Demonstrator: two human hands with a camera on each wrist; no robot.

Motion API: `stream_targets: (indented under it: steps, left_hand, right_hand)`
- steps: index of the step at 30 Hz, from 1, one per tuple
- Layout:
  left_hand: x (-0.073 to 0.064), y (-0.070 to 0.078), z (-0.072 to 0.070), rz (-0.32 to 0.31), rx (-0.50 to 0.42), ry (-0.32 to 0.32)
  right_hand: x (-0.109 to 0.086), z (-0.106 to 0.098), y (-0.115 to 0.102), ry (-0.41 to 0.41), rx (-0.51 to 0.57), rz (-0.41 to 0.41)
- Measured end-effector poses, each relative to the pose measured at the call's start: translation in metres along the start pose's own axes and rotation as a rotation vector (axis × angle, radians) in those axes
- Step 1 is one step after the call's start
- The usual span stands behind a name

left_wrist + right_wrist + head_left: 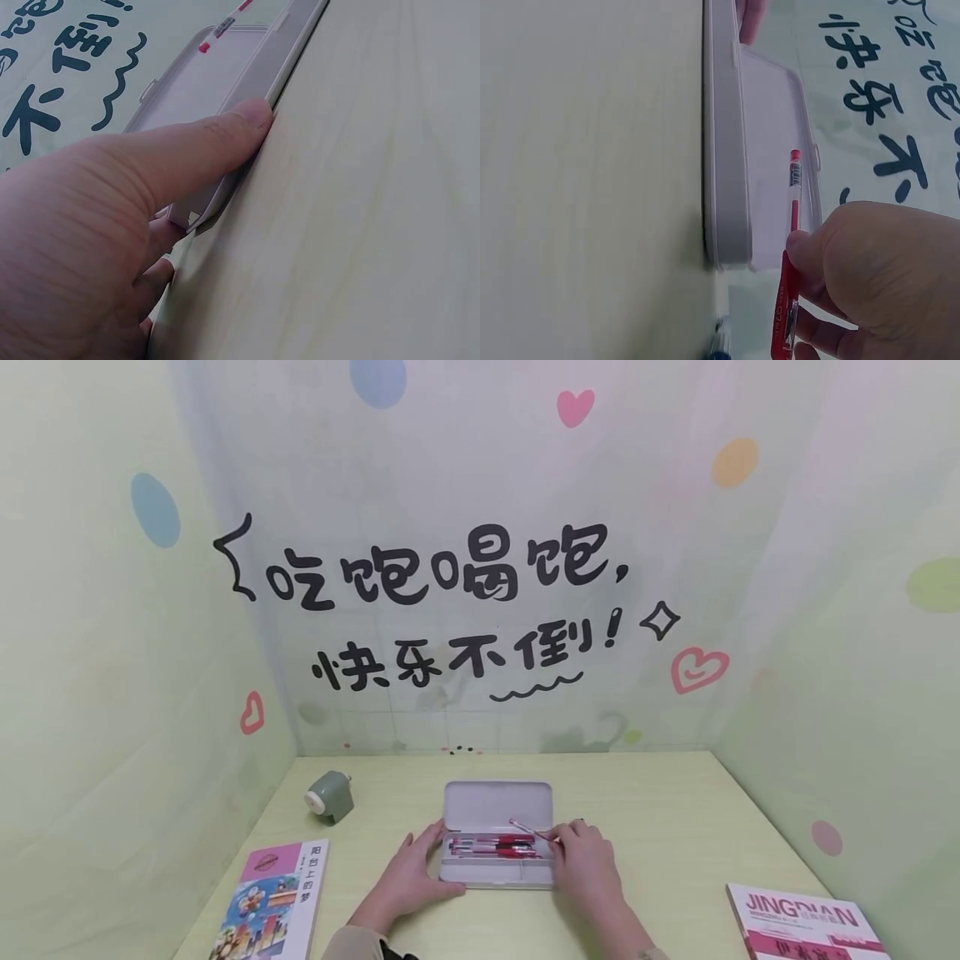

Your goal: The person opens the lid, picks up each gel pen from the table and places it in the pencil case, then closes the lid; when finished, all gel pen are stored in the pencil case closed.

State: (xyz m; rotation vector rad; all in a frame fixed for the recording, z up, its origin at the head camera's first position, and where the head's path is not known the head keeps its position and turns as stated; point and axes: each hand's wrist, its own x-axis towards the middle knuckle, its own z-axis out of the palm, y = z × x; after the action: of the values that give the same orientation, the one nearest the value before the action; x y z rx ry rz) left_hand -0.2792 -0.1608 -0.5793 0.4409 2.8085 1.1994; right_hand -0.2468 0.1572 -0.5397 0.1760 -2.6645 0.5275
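A pale lilac pencil case point(487, 873) lies on the table with its lid point(498, 806) raised at the back. Several red gel pens point(491, 850) lie lengthwise in its rear compartment. My left hand point(408, 877) holds the case's left end, thumb point(225, 135) against the front wall and the other fingers round the far side. At the right end, my right hand point(588, 864) pinches one red gel pen point(786, 307) between thumb and fingers. This pen slants above the case, its red-tipped end towards the lid.
A grey-green crank pencil sharpener point(330, 797) stands at the back left. One book point(270, 902) lies at the left edge, another point(806, 922) at the front right. Printed fabric walls point(480, 727) enclose the table point(645, 810). A blue-tipped object point(720, 345) shows partly in the right wrist view.
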Motion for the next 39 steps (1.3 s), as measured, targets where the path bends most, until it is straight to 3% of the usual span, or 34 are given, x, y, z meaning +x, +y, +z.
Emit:
stream_targets:
  steps: [7, 16, 30, 39]
  left_hand:
    - [-0.001, 0.001, 0.001, 0.000, -0.012, 0.001]
    - [-0.002, 0.002, 0.001, 0.003, -0.010, 0.013]
    - [-0.001, 0.002, 0.000, -0.014, -0.001, 0.014]
    - [-0.001, 0.001, 0.000, -0.009, -0.013, 0.009]
  right_hand:
    - [0.010, 0.024, -0.024, -0.019, -0.064, -0.127]
    - [0.017, 0.036, -0.050, -0.096, -0.040, -0.147]
    - [0.023, 0.047, -0.078, -0.209, -0.090, -0.142]
    - [0.021, 0.052, -0.078, -0.193, -0.045, -0.119]
